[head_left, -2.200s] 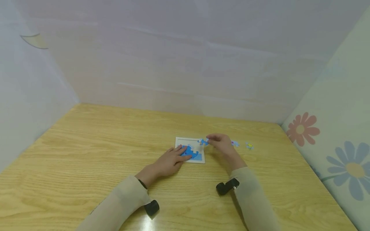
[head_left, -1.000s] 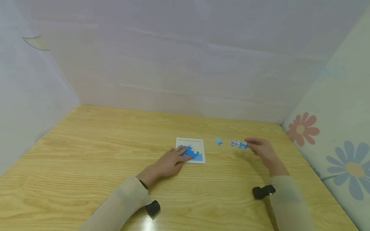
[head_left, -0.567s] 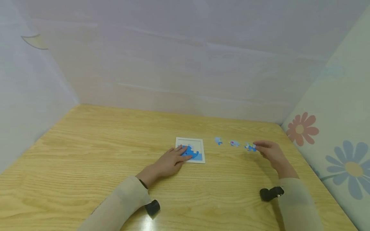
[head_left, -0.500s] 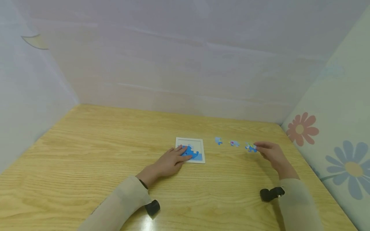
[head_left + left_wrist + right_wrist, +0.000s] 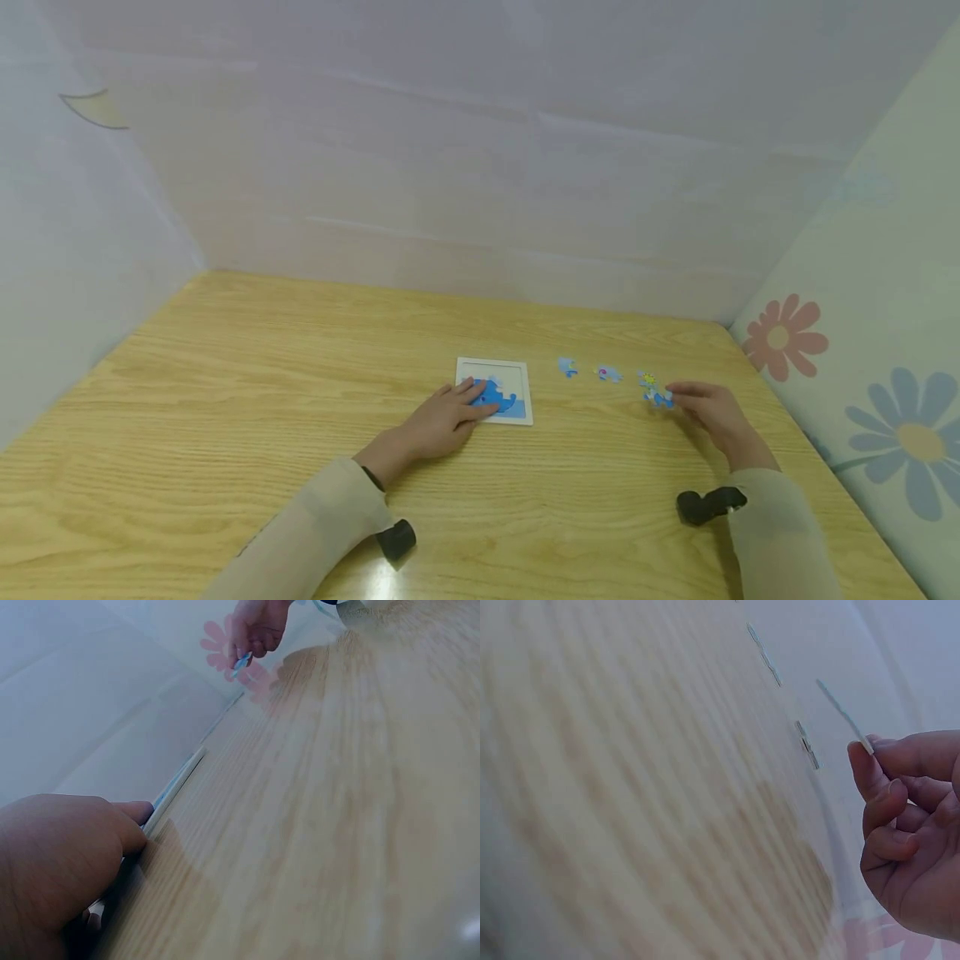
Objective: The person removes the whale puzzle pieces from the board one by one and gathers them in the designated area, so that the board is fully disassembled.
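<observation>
My left hand (image 5: 438, 423) lies with its fingers stretched over a white-framed puzzle tray (image 5: 528, 392), partly hiding a blue elephant picture in its lower part. Bare white shows in the tray's upper part. Farther right, my right hand (image 5: 712, 414) pinches a blue puzzle piece (image 5: 659, 399) between thumb and fingertips. In the right wrist view the pinched piece (image 5: 843, 712) is seen edge-on, raised off the table. Just behind it lies a puzzle piece with a yellow flower (image 5: 648, 378). Two more loose pieces, one light blue (image 5: 567, 367) and one with a purple spot (image 5: 608, 373), lie toward the tray.
The wooden table (image 5: 300, 358) meets a pale wall sheet (image 5: 480, 167) at the back. A flower-printed sheet (image 5: 862, 333) borders it on the right. Each wrist carries a black camera mount, such as the right one (image 5: 708, 505).
My right hand has carried the blue piece from the tray's top right corner rightward past the loose pieces, then slightly nearer, uncovering the yellow-flower piece. My left hand has stayed on the tray.
</observation>
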Demonstrator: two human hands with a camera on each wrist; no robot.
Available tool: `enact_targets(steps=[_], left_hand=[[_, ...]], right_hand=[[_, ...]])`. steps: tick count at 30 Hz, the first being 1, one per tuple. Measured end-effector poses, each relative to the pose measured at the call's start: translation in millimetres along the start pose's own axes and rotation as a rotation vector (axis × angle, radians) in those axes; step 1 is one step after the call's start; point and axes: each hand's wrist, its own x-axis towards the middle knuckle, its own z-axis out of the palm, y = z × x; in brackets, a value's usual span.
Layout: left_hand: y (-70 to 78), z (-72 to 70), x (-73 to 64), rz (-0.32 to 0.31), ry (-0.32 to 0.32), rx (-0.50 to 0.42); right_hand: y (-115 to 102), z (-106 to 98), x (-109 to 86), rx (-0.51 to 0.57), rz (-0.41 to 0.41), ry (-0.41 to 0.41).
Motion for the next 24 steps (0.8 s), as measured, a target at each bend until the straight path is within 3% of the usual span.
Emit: enact_targets(steps=[24], left_hand=[[0.2,0.6,-0.6,-0.006,0.008,-0.006]], right_hand=[[11.9,5.0,8.7,-0.109,0.018,0.03]])
